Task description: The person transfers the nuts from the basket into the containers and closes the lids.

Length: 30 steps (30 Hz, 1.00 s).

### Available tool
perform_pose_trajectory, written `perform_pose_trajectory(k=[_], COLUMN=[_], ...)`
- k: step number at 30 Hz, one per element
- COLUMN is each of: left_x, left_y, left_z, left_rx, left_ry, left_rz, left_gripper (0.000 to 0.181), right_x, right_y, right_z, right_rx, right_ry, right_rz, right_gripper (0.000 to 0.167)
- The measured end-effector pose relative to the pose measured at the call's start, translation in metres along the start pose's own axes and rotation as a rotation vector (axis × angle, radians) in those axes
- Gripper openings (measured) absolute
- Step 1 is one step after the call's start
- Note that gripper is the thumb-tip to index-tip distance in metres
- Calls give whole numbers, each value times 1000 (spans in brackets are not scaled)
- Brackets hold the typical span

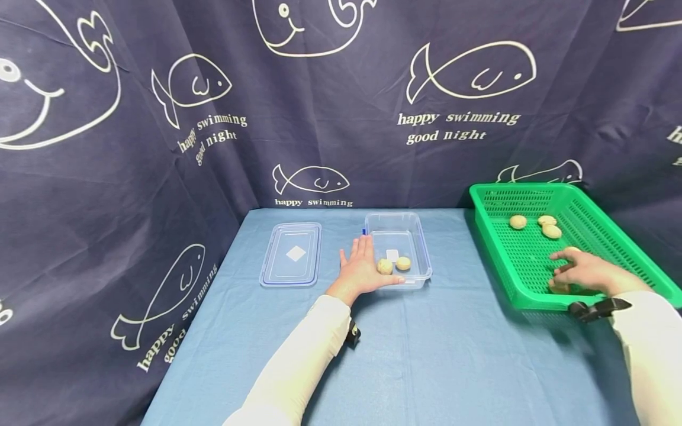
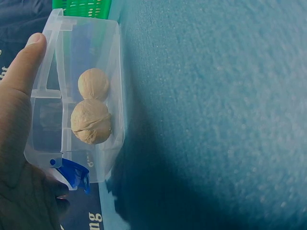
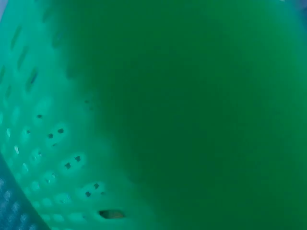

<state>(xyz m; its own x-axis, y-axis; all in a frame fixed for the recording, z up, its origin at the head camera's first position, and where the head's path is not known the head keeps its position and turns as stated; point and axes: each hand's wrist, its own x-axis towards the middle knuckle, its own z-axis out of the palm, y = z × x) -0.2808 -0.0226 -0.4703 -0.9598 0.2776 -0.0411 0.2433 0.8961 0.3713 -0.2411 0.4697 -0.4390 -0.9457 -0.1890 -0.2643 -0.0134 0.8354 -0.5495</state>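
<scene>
A white fabric sleeve (image 1: 298, 364) leads to the left hand (image 1: 362, 272), fingers straight and loose against a clear rectangular plastic box (image 1: 394, 222) holding two wrinkled tan balls (image 1: 403, 263); a green perforated plastic basket (image 1: 501, 266) holds more, the right hand (image 1: 594, 273) inside, its grasp unclear.

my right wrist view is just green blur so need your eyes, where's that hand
Observer: The right hand is at the near end of the green basket.
Operator: ok and the left
Observer: The left hand is at the near left corner of a clear plastic container.
Operator: anything in that container
Observer: Yes, two walnuts lie in it.
</scene>
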Motion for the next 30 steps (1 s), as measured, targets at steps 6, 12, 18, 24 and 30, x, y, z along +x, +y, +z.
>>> perform_pose_trajectory(k=[6, 12, 18, 24, 30], left_x=[1, 2, 2, 0, -1], left_y=[0, -1, 0, 1, 1], left_z=[-1, -1, -2, -2, -1], left_rx=[-15, 8, 15, 8, -9], left_ry=[3, 11, 8, 7, 3], left_rz=[9, 14, 10, 12, 8], left_gripper=[136, 136, 135, 134, 134], right_x=[0, 7, 11, 8, 9], right_y=[-8, -12, -9, -16, -39], right_z=[0, -3, -8, -7, 3], right_rx=[271, 455, 611, 612, 467], right_ry=[-128, -272, -477, -510, -423], right_rz=[84, 87, 3, -23, 68], right_gripper=[80, 66, 40, 50, 79])
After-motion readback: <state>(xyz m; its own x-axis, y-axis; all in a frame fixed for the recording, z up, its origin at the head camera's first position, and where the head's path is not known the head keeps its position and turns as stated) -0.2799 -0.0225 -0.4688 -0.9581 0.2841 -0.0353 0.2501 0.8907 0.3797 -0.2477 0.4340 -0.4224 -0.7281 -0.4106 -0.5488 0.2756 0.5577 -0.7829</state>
